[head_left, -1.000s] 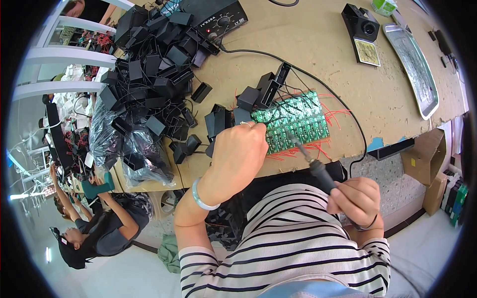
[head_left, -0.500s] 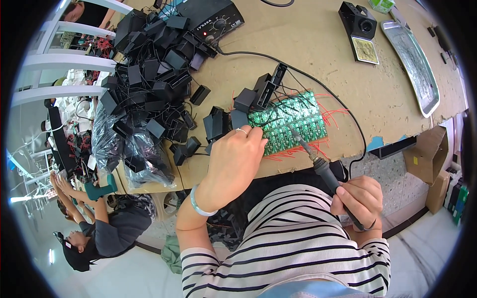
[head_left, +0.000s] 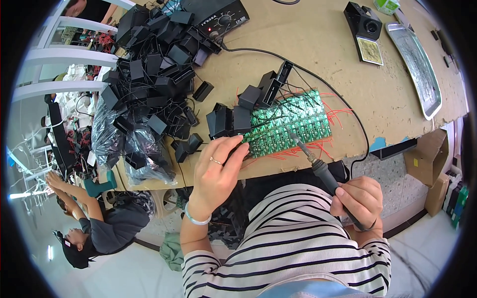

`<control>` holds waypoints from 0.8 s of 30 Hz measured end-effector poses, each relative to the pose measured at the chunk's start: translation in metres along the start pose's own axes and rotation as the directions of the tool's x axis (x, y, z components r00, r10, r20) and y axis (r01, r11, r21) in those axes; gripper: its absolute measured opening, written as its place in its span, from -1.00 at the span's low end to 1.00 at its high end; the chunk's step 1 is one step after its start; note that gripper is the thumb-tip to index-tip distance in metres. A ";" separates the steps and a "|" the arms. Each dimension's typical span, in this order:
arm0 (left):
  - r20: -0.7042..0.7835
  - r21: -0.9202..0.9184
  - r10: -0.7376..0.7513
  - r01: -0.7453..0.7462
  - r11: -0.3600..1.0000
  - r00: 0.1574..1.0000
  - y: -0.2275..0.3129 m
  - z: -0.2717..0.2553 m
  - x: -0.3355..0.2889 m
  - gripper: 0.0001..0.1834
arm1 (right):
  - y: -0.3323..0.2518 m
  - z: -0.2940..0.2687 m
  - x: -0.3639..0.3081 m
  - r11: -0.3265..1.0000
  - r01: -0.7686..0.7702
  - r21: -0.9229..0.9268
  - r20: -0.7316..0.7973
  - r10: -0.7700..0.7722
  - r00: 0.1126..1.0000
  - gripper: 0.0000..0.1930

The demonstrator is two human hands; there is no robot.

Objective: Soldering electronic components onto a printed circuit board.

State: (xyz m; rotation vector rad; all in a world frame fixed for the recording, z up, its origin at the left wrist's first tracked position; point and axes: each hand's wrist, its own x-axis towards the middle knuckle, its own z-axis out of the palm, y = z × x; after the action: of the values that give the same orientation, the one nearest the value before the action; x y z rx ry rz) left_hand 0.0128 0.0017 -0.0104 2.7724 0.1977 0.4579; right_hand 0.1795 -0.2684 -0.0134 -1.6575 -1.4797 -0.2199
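A green circuit board panel (head_left: 310, 130) lies on the table before me, with red wires sticking out along its edges. Black wires run over it to several small black boxes (head_left: 242, 119) at its left and far side. My left hand (head_left: 214, 169) is at the board's near left corner, fingers apart, with nothing visibly gripped; its fingertips are close to the nearest black boxes. In my right hand (head_left: 358, 201) a soldering iron (head_left: 325, 175) is held by its dark handle. Its tip points up and left, over the middle of the board; whether it touches cannot be made out.
A big heap of wired black boxes (head_left: 159, 64) fills the left, beside clear plastic bags (head_left: 144, 154). Behind stands a soldering station (head_left: 218, 20), its cable (head_left: 318, 79) arcing around the board. Far right are an iron stand (head_left: 365, 27) and metal tray (head_left: 417, 69). Another person (head_left: 112, 226) works at left.
My left hand has drawn back toward me and left from the board, its fingers spreading. The right hand and soldering iron have hardly moved.
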 end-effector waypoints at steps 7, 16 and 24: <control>-0.138 -0.163 0.003 -0.026 0.986 0.990 0.015 0.014 0.001 -0.58 | -0.003 0.002 -0.003 1.000 0.006 0.020 0.030 -0.007 1.000 -0.77; -0.081 -0.133 0.039 -0.050 0.990 0.996 0.010 0.026 0.003 -0.61 | -0.003 0.013 -0.007 0.993 -0.025 0.118 0.051 0.019 0.999 -0.76; -0.066 -0.073 0.065 -0.070 0.995 0.996 0.011 0.028 0.003 -0.67 | -0.001 0.017 -0.005 0.992 -0.009 0.129 0.083 -0.002 0.997 -0.77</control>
State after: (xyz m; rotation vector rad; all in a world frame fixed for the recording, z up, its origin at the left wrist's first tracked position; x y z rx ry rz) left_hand 0.0264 -0.0166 -0.0310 2.6996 0.1001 0.5600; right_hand 0.1705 -0.2602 -0.0258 -1.5818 -1.5200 -0.0524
